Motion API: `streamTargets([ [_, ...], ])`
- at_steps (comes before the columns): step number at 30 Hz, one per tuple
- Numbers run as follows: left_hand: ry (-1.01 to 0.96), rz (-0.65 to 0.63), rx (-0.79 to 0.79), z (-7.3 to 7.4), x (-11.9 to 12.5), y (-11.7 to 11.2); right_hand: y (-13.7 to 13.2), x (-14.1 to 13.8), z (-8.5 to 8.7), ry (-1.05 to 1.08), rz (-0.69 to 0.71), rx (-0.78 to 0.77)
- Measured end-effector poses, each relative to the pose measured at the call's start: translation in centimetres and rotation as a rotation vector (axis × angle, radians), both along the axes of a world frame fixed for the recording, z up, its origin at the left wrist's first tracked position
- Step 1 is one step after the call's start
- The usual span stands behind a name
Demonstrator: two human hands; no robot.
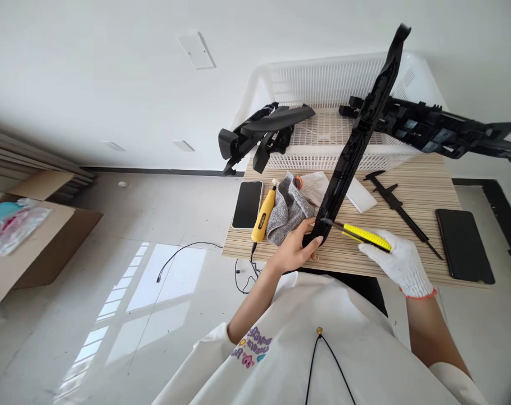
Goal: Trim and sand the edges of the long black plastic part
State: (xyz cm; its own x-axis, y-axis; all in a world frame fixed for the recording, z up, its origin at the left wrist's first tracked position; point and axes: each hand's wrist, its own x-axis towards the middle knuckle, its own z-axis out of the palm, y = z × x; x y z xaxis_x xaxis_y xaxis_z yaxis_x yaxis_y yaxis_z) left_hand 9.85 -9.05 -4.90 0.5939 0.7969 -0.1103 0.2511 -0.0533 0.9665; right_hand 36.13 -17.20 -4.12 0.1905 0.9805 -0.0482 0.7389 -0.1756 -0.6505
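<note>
At the front edge of the desk (348,261), the gloved right hand (401,265) has its fingers wrapped round a yellow-handled tool (368,236), tip seemingly touching the black strip (347,164). The bare left hand (296,247) pinches the near end; the rest slants over the basket (314,151) at the back edge. I'd brace it firmly, tip angled off bare fingers.

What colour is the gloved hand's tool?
The tool is yellow with black parts, in the head view.

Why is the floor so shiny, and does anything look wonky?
Head view: the glossy floor mirrors bright, window-like patches; head view again: the curtain slants steeply, probably wide-lens stretching, and the picture's right-hand corners look darker.
</note>
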Motion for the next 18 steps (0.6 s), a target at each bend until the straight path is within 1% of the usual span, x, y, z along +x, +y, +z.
streamTargets([
  [2,-0.018,-0.008,-0.004,0.0,-0.1,0.0,0.0,0.0,0.1,0.008,-0.041,0.008],
  [5,-0.039,-0.013,-0.02,-0.1,-0.1,0.0,0.0,-0.1,0.3,0.013,-0.018,-0.01],
  [7,-0.036,-0.01,-0.028,-0.2,-0.2,0.0,0.0,-0.2,0.4,0.04,-0.045,-0.017],
  [9,-0.032,-0.011,-0.034,-0.2,-0.2,0.0,0.0,-0.2,0.4,0.088,-0.087,-0.034],
  [14,-0.056,-0.013,-0.057,-0.2,-0.3,0.0,0.2,0.0,0.7,0.281,-0.118,-0.132],
  [18,-0.098,0.001,-0.091,-0.4,-0.3,0.2,0.4,0.0,1.1,0.336,-0.103,-0.163],
])
